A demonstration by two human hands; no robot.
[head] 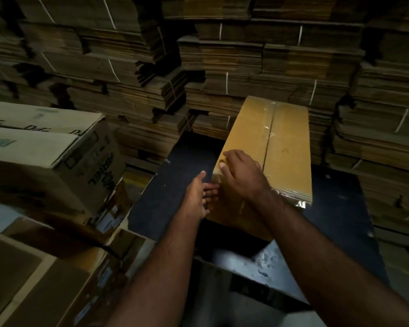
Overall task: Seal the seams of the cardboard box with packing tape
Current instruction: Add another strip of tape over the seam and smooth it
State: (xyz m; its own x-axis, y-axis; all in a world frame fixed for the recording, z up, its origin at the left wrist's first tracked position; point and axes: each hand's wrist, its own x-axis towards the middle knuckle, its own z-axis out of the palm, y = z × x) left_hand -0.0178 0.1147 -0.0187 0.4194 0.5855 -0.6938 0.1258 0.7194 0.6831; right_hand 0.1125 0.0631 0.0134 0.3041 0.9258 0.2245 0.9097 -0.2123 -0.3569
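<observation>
Many bundles of flattened cardboard [257,57], tied with pale straps, fill the whole background in tall stacks. At the left stand several made-up printed cartons [45,147], one resting on others, their lettering too blurred to read in full. Between these lies a dark table [175,173], its near edge worn and shiny.

On the table rests the cardboard box [281,142], a long tan carton running away from the person, its far end close to the stacks. Its top flaps meet along a centre seam, and clear packing tape [270,123] glints along that seam; more tape shines where it wraps over the near right corner.

Both bare forearms reach in from the bottom of the view. The right hand [242,175] lies palm down on the box top at the near left corner, fingers spread fairly straight and pressing on the cardboard, grasping nothing. The left hand [197,197] is just beside it, lower, against the box's left side at the same corner; its thumb points up and away, and its fingers extend toward the box wall, touching it rather than gripping. The two hands are close together, nearly touching at that corner.
</observation>
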